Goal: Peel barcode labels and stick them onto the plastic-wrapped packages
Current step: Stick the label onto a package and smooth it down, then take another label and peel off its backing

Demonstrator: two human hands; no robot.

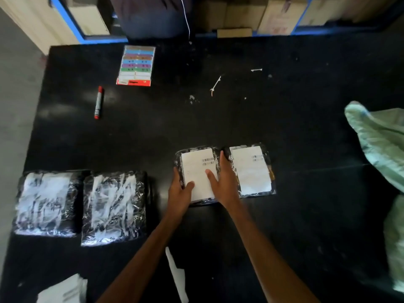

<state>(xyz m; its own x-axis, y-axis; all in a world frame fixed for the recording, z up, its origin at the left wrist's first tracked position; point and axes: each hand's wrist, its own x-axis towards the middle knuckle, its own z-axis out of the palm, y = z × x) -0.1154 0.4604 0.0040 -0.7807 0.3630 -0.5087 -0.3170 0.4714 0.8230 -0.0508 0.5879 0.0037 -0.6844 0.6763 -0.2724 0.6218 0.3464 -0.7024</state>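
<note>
Two plastic-wrapped packages with white barcode labels lie side by side on the black table (pixel 218 119). Both my hands rest on the left labelled package (pixel 196 169): my left hand (pixel 180 191) holds its left edge with the thumb on the label, and my right hand (pixel 223 182) lies flat with fingers spread over its right side. The right labelled package (pixel 251 171) lies just beyond my right hand. Two unlabelled shiny packages (pixel 47 202) (pixel 113 206) sit at the near left. A white backing strip (pixel 177 278) lies between my forearms.
A red marker (pixel 99 102) and a pack of coloured sticker strips (pixel 136 65) lie at the far left. A pale green bag (pixel 380 145) hangs over the right edge. White paper sheets (pixel 63 289) sit at the near left corner. Cardboard boxes (pixel 277 16) stand behind the table.
</note>
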